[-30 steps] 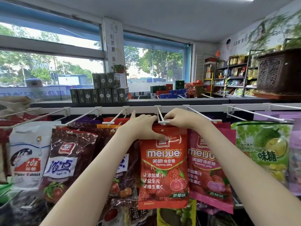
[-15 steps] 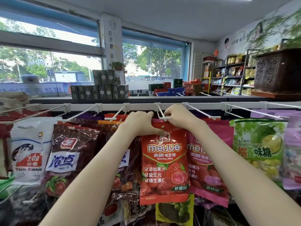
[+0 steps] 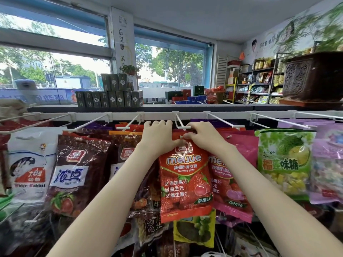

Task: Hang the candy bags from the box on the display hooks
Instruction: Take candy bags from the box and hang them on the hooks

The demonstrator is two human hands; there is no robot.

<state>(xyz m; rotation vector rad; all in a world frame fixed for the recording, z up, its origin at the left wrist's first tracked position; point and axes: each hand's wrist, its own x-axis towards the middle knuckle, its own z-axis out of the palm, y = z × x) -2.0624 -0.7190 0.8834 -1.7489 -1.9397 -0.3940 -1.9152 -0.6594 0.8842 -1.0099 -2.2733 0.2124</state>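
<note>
Hands: left hand point(image 3: 157, 138) and right hand point(image 3: 202, 136) grip the red gummy bag point(image 3: 185, 182).
Progress: bag top just below the hook point(image 3: 181, 123) — seemingly not yet threaded.

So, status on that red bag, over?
Top of red gummy bag pinched by left hand and right hand. Its hole just under hook tip. A pink bag hangs close behind.

Arms raised — left hand point(image 3: 160, 137) and right hand point(image 3: 203, 135), fingers point(image 3: 157, 125) curled, pinch the red bag point(image 3: 185, 182).
</note>
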